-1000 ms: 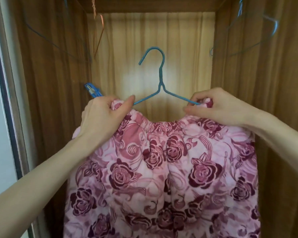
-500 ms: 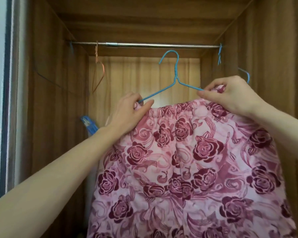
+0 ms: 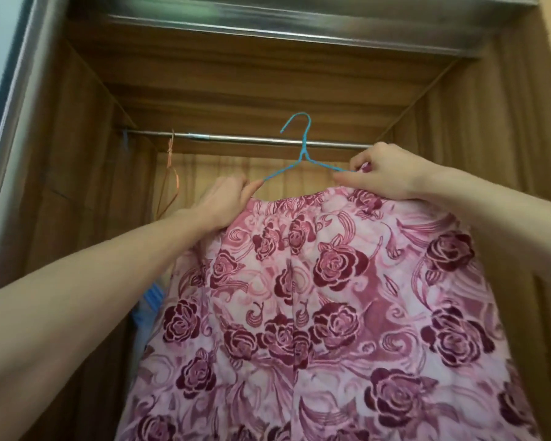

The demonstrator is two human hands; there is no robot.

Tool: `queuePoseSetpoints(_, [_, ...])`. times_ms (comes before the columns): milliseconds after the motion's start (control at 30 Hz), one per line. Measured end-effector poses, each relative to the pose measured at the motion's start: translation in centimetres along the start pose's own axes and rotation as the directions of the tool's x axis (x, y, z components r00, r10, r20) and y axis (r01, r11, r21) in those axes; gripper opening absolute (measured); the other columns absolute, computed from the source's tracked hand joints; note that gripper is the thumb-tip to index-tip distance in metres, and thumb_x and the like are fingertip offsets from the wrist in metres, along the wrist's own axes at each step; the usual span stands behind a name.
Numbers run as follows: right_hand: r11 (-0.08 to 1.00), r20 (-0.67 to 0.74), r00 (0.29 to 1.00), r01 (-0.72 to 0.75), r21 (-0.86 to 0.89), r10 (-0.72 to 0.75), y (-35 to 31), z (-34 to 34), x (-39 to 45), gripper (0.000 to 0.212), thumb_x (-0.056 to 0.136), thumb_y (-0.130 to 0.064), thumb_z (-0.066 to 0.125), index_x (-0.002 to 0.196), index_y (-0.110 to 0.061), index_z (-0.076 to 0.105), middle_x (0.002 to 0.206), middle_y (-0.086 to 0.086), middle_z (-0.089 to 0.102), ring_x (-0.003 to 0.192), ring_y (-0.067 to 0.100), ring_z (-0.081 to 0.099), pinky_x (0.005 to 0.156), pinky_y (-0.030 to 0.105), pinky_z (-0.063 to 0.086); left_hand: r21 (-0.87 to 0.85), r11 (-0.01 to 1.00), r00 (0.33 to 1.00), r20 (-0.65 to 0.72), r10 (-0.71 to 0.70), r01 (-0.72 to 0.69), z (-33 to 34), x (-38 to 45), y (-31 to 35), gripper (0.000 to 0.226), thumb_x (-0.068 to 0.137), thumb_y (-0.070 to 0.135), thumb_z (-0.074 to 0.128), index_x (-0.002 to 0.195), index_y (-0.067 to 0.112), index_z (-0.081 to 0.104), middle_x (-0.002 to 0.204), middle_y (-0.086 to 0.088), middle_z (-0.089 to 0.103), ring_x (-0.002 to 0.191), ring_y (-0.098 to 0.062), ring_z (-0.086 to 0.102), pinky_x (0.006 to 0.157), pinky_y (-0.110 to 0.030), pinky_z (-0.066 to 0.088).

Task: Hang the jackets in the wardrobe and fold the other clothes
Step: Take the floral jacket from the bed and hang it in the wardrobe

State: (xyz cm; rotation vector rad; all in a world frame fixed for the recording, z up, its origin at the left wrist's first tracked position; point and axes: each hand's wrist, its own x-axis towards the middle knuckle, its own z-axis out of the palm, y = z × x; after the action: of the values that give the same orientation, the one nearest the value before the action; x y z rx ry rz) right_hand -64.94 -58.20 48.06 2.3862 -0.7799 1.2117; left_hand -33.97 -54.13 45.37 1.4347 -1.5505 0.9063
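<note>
With both hands lifted, I hold the floral jacket point(image 3: 315, 313) on its blue hanger point(image 3: 302, 154).
My left hand point(image 3: 225, 202) and right hand point(image 3: 385, 171) pinch its shoulders; the hook sits near the wardrobe rail point(image 3: 236, 139).

orange wire hanger point(image 3: 171, 173) on rail, far left; blue striped item point(image 3: 151, 300) lower left, partly hidden

The one camera sits on the person's head and looks up and forward into the wooden wardrobe point(image 3: 77, 173), very close to it, with the metal rail point(image 3: 236, 139) high up in the middle.
</note>
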Motion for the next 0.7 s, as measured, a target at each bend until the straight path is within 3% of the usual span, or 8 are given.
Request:
queuePoseSetpoints(133, [1.000, -0.064, 0.998, -0.012, 0.002, 0.013, -0.9, -0.9, 2.4, 0.041, 0.095, -0.051, 0.068, 0.076, -0.016, 0.075, 0.067, 0.000, 0.063, 0.070, 0.017, 0.058, 0.067, 0.031, 0.041, -0.052, 0.998, 0.999, -0.018, -0.035, 0.034, 0.3, 2.2, -0.7, 0.055, 0.110, 0.051, 0.036, 0.086, 0.007, 0.059, 0.093, -0.012, 0.065, 0.093, -0.036, 0.061, 0.075, -0.038, 0.038])
queuePoseSetpoints(300, [0.989, -0.138, 0.987, -0.097, -0.113, 0.081, 0.0, 1.1, 3.6, 0.038, 0.095, -0.049, 0.068, 0.086, -0.015, 0.082, 0.087, 0.014, 0.074, 0.095, 0.034, 0.068, 0.077, 0.034, 0.049, -0.178, 0.971, 0.987, 0.022, -0.158, 0.159, 2.8, 2.4, -0.9, 0.060, 0.104, 0.065, 0.039, 0.084, 0.012, 0.059, 0.081, -0.007, 0.066, 0.080, -0.031, 0.062, 0.072, -0.039, 0.044])
queuePoseSetpoints(367, [0.979, -0.167, 0.979, -0.145, -0.141, 0.121, 0.7, 2.0, 4.1, 0.037, 0.094, -0.051, 0.067, 0.081, -0.018, 0.078, 0.091, 0.014, 0.074, 0.099, 0.037, 0.068, 0.076, 0.034, 0.048, -0.226, 0.957, 0.983, 0.065, -0.173, 0.183, 3.9, 2.5, -0.1, 0.067, 0.095, 0.073, 0.038, 0.095, 0.011, 0.066, 0.090, -0.010, 0.071, 0.088, -0.032, 0.067, 0.081, -0.041, 0.053])
queuePoseSetpoints(433, [0.965, -0.187, 0.967, -0.207, -0.163, 0.176, 1.3, 2.2, 4.4, 0.034, 0.094, -0.052, 0.067, 0.085, -0.021, 0.078, 0.097, 0.015, 0.073, 0.100, 0.041, 0.067, 0.076, 0.034, 0.046, -0.234, 0.955, 0.980, 0.118, -0.158, 0.182, 5.1, 2.4, 1.1, 0.081, 0.082, 0.080, 0.031, 0.119, 0.018, 0.069, 0.114, -0.011, 0.071, 0.109, -0.032, 0.066, 0.098, -0.044, 0.052])
queuePoseSetpoints(533, [0.932, -0.235, 0.942, -0.291, -0.215, 0.239, 2.3, 1.6, 4.9, 0.036, 0.094, -0.050, 0.068, 0.102, -0.017, 0.079, 0.106, 0.019, 0.071, 0.102, 0.044, 0.066, 0.075, 0.035, 0.045, -0.189, 0.962, 0.961, 0.232, -0.150, 0.195, 7.0, 2.7, 3.3, 0.088, 0.090, 0.080, 0.032, 0.159, 0.027, 0.038, 0.163, -0.011, 0.035, 0.151, -0.032, 0.033, 0.125, -0.046, 0.027])
queuePoseSetpoints(600, [0.906, -0.275, 0.923, -0.338, -0.256, 0.267, 2.8, 1.2, 5.3, 0.037, 0.094, -0.048, 0.068, 0.109, -0.015, 0.077, 0.110, 0.020, 0.070, 0.104, 0.045, 0.066, 0.076, 0.037, 0.045, -0.245, 0.946, 0.949, 0.282, -0.141, 0.214, 8.1, 2.8, 4.9, 0.079, 0.100, 0.073, 0.035, 0.165, 0.030, 0.021, 0.174, -0.006, 0.010, 0.160, -0.031, 0.015, 0.129, -0.047, 0.015])
queuePoseSetpoints(700, [0.860, -0.312, 0.900, -0.401, -0.315, 0.305, 3.3, 1.0, 6.1, 0.037, 0.094, -0.045, 0.066, 0.114, -0.014, 0.074, 0.114, 0.019, 0.069, 0.105, 0.044, 0.066, 0.076, 0.039, 0.046, -0.322, 0.917, 0.926, 0.360, -0.113, 0.237, 10.2, 3.2, 6.9, 0.092, 0.089, 0.088, 0.025, 0.165, 0.039, 0.011, 0.176, 0.003, -0.001, 0.162, -0.034, 0.006, 0.128, -0.059, 0.008])
